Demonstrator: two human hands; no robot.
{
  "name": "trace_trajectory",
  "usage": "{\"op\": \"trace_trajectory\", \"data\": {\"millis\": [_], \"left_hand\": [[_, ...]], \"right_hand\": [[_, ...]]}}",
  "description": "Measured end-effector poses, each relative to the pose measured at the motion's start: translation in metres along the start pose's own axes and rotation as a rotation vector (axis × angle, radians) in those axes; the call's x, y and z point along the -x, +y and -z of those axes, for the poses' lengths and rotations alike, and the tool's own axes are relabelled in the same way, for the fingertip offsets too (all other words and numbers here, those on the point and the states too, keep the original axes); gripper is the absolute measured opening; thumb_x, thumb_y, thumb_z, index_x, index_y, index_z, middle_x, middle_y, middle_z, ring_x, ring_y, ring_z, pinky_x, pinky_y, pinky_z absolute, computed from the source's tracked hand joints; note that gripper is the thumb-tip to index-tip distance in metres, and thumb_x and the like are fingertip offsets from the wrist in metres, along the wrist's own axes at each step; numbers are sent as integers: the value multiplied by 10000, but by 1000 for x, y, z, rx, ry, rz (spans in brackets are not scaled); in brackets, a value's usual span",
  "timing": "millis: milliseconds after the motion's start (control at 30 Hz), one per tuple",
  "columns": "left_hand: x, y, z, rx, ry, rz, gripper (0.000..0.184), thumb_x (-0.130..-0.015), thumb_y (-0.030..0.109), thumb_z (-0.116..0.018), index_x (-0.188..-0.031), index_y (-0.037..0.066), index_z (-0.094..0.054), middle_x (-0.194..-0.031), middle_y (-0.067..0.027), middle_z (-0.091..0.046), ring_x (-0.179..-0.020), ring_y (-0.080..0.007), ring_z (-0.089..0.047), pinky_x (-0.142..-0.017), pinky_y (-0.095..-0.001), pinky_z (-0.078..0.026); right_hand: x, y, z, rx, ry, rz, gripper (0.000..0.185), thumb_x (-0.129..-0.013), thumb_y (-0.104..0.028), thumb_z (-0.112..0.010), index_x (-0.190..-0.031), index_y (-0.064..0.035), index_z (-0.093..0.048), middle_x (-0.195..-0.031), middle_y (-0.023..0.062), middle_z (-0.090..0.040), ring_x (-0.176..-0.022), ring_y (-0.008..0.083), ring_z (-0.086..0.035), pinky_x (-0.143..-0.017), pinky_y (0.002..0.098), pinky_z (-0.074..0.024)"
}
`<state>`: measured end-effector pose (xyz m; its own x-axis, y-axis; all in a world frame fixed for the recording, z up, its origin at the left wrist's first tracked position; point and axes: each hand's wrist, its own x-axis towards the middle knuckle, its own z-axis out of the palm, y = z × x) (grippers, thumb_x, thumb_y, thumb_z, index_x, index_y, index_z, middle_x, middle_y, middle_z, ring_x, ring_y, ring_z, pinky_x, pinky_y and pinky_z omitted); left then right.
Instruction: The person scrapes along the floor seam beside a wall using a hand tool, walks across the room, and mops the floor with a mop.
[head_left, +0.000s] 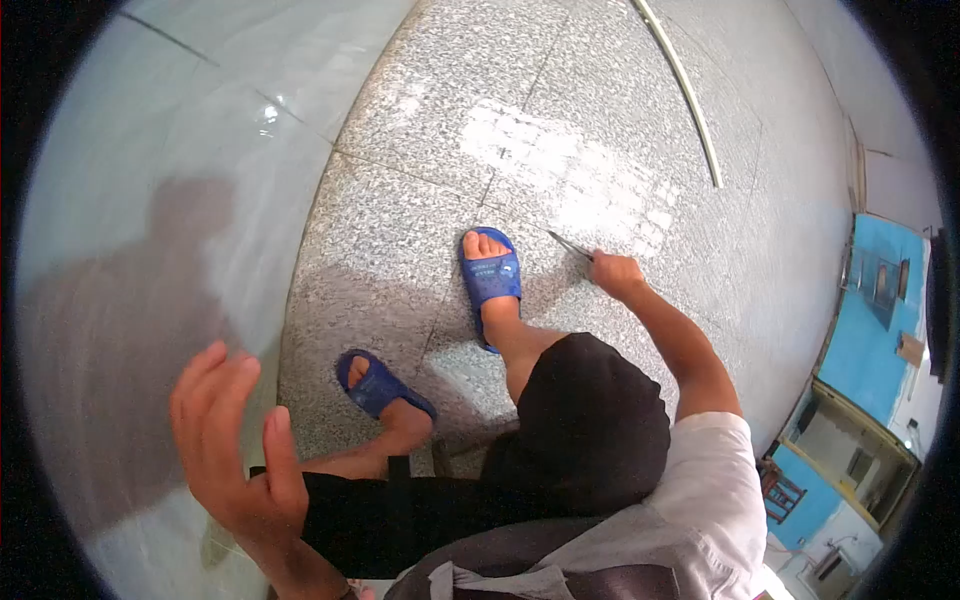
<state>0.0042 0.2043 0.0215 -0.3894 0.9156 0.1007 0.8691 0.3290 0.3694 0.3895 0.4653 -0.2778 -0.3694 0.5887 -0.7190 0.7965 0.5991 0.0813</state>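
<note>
My right hand (614,273) is closed around a thin, dark, pointed tool (570,242); its exact kind is too small to make out. The tool's tip points at the joint line between the speckled grey floor tiles (400,240), beside my foot in a blue slipper (492,275). Raised at the lower left, my left hand (238,440) has its fingers apart and holds nothing. It is in front of the glossy wall and near my black-clothed leg (390,515).
A long pale strip (690,90) lies on the floor at the upper right. Glossy pale tiling (130,160) borders the speckled floor on the left. My other blue slipper (380,385) stands near that edge. Far right, a chair (782,493) stands by a blue wall (855,340).
</note>
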Motion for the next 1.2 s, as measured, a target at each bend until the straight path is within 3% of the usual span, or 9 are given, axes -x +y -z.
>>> {"op": "trace_trajectory", "data": {"millis": [600,667,733,767,800,867,1033,1133,1200], "left_hand": [[31,-26,32,52,405,88,247,-777,-11,-506,-1011,-75,-554,-974,-206,-590,-978,-372,-555,-855,-450,-443],[33,-36,31,73,456,95,246,-783,-24,-486,-1015,-81,-547,-973,-213,-585,-972,-370,-555,-837,-450,-455],[35,-45,31,85,504,105,246,-790,-38,-467,-1019,-86,-540,-972,-220,-581,-967,-367,-556,-818,-449,-468],[36,-48,30,71,504,119,244,-788,-46,-457,-1014,-87,-541,-956,-223,-584,-952,-368,-561,-800,-444,-476],[35,-51,29,60,513,132,243,-787,-54,-448,-1008,-89,-541,-940,-225,-587,-937,-369,-566,-782,-438,-484],[36,-56,31,31,490,107,239,-783,-51,-451,-1001,-88,-542,-924,-226,-590,-916,-369,-572,-778,-440,-482],[49,-63,32,101,431,99,212,-857,-26,-436,-1017,-84,-563,-1016,-210,-595,-995,-337,-556,-852,-427,-460],[45,-60,33,42,465,80,218,-772,-21,-468,-968,-77,-545,-891,-220,-596,-856,-364,-581,-752,-444,-478],[41,-55,38,78,474,89,218,-777,-9,-472,-972,-73,-545,-895,-217,-594,-860,-367,-580,-752,-446,-477]], "right_hand": [[-109,-239,70,-421,213,384,322,-860,-284,-448,-808,11,-564,-800,256,-621,-783,371,-630,-681,461,-491],[-139,-275,69,-562,151,376,385,-859,-291,-444,-706,37,-576,-730,266,-609,-735,385,-629,-664,473,-486],[-96,-318,101,-948,-280,-13,404,-850,-283,-441,-691,55,-596,-688,259,-607,-716,391,-632,-674,481,-492],[-122,-322,76,-307,-334,558,364,-841,-261,-431,-768,42,-618,-785,260,-623,-773,384,-634,-710,480,-493],[-112,-335,39,-269,14,680,328,-831,-221,-416,-815,39,-616,-885,258,-623,-834,375,-630,-752,471,-488],[-86,-349,16,-247,-211,750,299,-799,-202,-439,-758,30,-623,-888,261,-619,-851,402,-611,-751,477,-477],[-136,-315,26,-283,218,563,360,-861,-266,-419,-836,47,-596,-882,241,-625,-861,371,-619,-759,484,-474],[-111,-324,92,-637,-104,243,348,-870,-236,-399,-848,56,-586,-844,266,-618,-802,349,-635,-692,485,-494],[-129,-335,10,-101,255,683,310,-861,-217,-409,-887,36,-587,-853,258,-625,-796,335,-645,-679,488,-499]]}}
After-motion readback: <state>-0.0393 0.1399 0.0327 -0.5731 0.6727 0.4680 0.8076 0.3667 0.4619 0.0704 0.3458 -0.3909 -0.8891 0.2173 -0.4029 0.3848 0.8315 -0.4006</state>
